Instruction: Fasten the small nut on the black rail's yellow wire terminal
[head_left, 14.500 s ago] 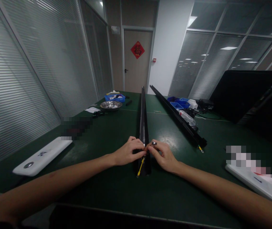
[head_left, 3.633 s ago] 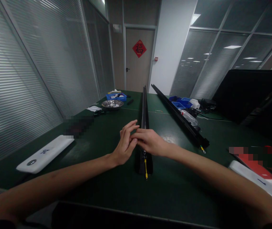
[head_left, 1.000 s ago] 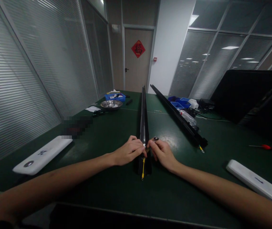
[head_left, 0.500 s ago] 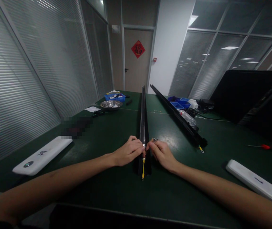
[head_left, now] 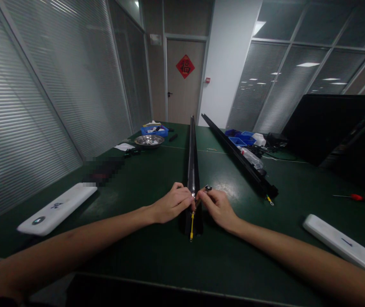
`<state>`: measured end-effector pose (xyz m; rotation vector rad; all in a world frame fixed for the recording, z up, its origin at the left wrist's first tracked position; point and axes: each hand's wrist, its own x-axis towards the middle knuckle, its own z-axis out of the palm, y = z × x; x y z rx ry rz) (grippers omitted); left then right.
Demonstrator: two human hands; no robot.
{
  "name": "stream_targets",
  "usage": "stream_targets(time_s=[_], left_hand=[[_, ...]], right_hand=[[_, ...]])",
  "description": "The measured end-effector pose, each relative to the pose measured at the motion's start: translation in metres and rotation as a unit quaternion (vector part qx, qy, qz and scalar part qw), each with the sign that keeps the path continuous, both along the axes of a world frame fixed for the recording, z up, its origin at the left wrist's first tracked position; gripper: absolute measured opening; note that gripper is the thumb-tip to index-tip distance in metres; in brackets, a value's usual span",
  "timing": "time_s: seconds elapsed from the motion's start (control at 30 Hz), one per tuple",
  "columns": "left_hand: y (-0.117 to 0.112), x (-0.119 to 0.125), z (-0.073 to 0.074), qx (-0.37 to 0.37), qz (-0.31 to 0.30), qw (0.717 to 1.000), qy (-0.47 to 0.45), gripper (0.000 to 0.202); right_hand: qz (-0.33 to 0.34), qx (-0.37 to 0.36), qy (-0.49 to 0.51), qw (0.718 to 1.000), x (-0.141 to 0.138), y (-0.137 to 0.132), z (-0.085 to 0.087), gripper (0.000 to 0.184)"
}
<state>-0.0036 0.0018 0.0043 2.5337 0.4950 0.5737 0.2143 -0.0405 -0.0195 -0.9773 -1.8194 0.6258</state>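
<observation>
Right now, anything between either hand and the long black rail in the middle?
Nothing visible: the left hand and right hand are at the near end of the long black rail, the right holding a small shiny metal piece. The yellow ring-ended cable shows on their near side, not between.

Coloured black along both channel rails [head_left: 192,170], yellow on the ring-terminal wire [head_left: 192,224] nearest the front edge of the dark-green bench [head_left: 157,260], red on the screwdriver handle [head_left: 357,197].
</observation>
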Motion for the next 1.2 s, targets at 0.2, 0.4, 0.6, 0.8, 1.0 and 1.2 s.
stream_targets(time_s=[0.2, 0.4, 0.6, 0.8, 1.0, 1.2], left_hand=[[0.0001, 0.0003, -0.0008, -0.003, -0.001, 1.000, -0.002, 0.048], [-0.0002, 0.0004, -0.0006, -0.002, 0.008, 1.000, -0.005, 0.047], [0.0002, 0.0010, -0.0023, 0.004, 0.012, 1.000, -0.004, 0.048], [0.0000, 0.0019, -0.0024, 0.010, 0.018, 1.000, 0.000, 0.045], [-0.0011, 0.0020, 0.0001, 0.003, 0.016, 1.000, -0.008, 0.036], [-0.0019, 0.0019, 0.0006, -0.005, 0.022, 1.000, -0.012, 0.033]], right_hand=[[0.020, 0.009, -0.011, 1.000, 0.0009, -0.0021, 0.0035, 0.034], [-0.003, 0.000, 0.004, 1.000, -0.0002, -0.0032, 0.0029, 0.035], [0.012, 0.016, -0.015, 1.000, -0.0001, -0.0028, 0.0033, 0.037], [0.022, 0.012, 0.003, 1.000, 0.0006, -0.0023, 0.0018, 0.036], [0.022, 0.017, -0.005, 1.000, 0.0006, -0.0017, 0.0010, 0.034], [0.047, -0.011, 0.016, 0.999, 0.0015, -0.0013, -0.0006, 0.035]])
